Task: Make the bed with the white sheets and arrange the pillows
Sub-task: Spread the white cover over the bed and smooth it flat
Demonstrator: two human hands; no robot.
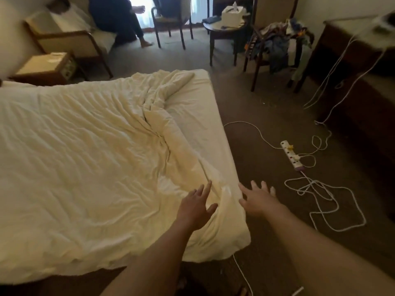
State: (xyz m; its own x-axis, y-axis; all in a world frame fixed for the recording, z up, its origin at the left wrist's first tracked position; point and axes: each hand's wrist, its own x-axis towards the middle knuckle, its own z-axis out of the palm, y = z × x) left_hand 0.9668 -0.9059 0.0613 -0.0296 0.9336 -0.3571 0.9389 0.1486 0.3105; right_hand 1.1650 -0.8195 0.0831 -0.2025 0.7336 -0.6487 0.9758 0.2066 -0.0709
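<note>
Now, white sheet point(96, 135) fold between left hand point(195, 207), right hand point(259, 201) (fingers point(206, 189) spread, empty).

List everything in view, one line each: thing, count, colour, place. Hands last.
Duvet: one, white, spread on the bed, bunched along its right side.
Mattress: one, white, bare strip at the right edge.
Nightstand: one, brown, beyond the bed, left.
Armchair: one, brown frame, far left.
Person: one, dark clothes, seated by the window.
Window chair: one, dark.
Clothes chair: one, dark, piled with clothes.
Table: one, dark, round.
Tissue box: one, white, on the table.
Desk: one, dark, far right.
Power strip: one, white, on the carpet.
Cables: several, white, on the carpet.
Left hand: open, over the duvet's near corner.
Right hand: open, at the bed's edge.
</note>
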